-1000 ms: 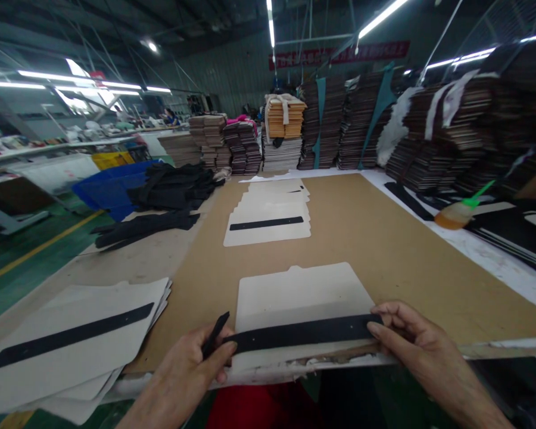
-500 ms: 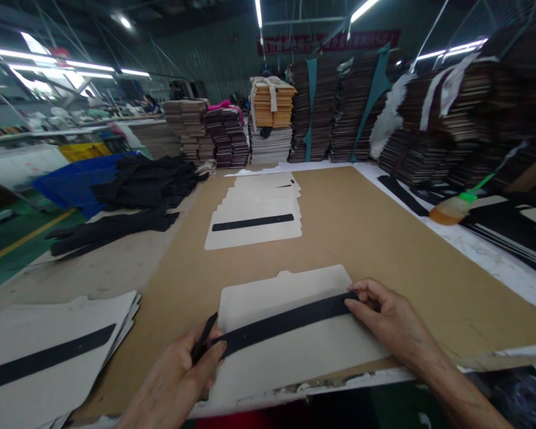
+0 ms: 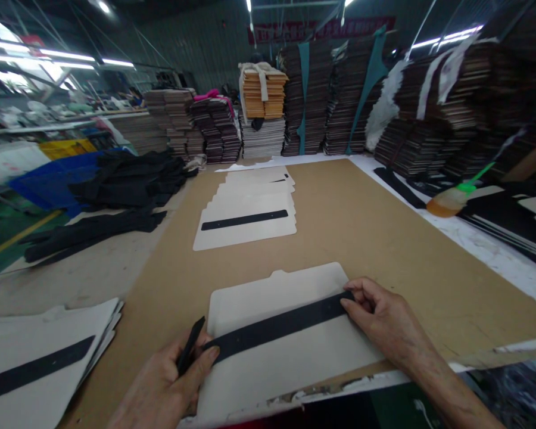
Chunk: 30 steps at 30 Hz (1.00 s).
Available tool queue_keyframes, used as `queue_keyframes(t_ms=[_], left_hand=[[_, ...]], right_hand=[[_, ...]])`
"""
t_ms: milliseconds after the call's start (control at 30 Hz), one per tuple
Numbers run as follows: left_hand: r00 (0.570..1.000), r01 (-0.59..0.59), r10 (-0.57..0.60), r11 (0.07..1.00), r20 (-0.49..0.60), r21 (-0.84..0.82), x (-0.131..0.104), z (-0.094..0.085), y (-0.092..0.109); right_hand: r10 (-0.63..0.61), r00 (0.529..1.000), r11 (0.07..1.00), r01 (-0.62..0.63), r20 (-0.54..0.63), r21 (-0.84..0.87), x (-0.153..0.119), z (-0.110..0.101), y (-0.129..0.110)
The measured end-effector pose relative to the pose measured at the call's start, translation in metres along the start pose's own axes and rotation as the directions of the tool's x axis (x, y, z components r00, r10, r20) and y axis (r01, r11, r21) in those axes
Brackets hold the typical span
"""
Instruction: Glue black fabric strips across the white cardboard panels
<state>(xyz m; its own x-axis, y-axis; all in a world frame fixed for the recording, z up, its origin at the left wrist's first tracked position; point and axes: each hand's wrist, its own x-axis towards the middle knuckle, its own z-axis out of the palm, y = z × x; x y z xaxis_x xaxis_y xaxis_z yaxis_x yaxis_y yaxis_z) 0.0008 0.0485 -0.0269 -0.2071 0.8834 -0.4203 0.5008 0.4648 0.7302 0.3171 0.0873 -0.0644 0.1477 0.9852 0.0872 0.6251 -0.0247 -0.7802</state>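
A long black strip [image 3: 281, 323] stretches across a cream-coloured flat panel [image 3: 268, 375] at the table's near edge. My left hand [image 3: 170, 375] pinches the strip's left end between thumb and fingers. Sticking up from that same hand is a slim dark pointed piece [image 3: 190, 345], whose kind I cannot make out. At the other end, the thumb and fingertips of my right hand [image 3: 379, 319] close on the strip's right tip. The strip lies along the panel at a slight slant, rising to the right.
Overlapping cream panels with a black strip [image 3: 245, 220] lie farther back. More striped panels [image 3: 36, 375] are stacked at the left. Black cut pieces [image 3: 129, 179] heap beyond them. On the right stands a tilted bottle of amber liquid [image 3: 446, 202]. Tall piled stacks [image 3: 312, 101] line the back.
The whole scene has shifted slightly left as the view turned. Both hands keep their hold on the strip's ends, and the strip looks a little straighter.
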Motion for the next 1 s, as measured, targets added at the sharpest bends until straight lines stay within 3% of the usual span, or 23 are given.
queue_keyframes(t_ms=[300, 600, 700, 800, 867, 1000], left_hand=[[0.998, 0.053, -0.053, 0.998, 0.026, 0.033, 0.010, 0.000, -0.016], [1.000, 0.019, -0.019, 0.999, 0.002, 0.039, 0.006, -0.001, -0.002], [1.000, -0.013, 0.013, 0.998, -0.004, 0.059, 0.002, -0.001, -0.002], [0.993, -0.119, 0.121, 0.986, -0.010, 0.119, -0.008, -0.005, -0.003], [0.967, -0.251, 0.254, 0.951, 0.006, 0.179, -0.017, -0.008, -0.002], [0.854, -0.521, 0.498, 0.824, 0.154, 0.222, -0.029, -0.015, 0.002]], right_hand=[[0.001, 1.000, 1.000, -0.001, 0.002, -0.026, 0.000, -0.001, -0.002], [0.000, 1.000, 0.983, 0.004, 0.020, -0.183, -0.003, 0.004, 0.006], [-0.102, 0.995, 0.963, 0.098, -0.002, -0.249, -0.004, 0.003, 0.009], [-0.242, 0.970, 0.926, 0.227, -0.011, -0.301, -0.003, 0.003, 0.018], [-0.287, 0.958, 0.912, 0.275, 0.005, -0.304, -0.002, 0.004, 0.027], [-0.327, 0.945, 0.904, 0.312, -0.001, -0.294, 0.000, 0.009, 0.044]])
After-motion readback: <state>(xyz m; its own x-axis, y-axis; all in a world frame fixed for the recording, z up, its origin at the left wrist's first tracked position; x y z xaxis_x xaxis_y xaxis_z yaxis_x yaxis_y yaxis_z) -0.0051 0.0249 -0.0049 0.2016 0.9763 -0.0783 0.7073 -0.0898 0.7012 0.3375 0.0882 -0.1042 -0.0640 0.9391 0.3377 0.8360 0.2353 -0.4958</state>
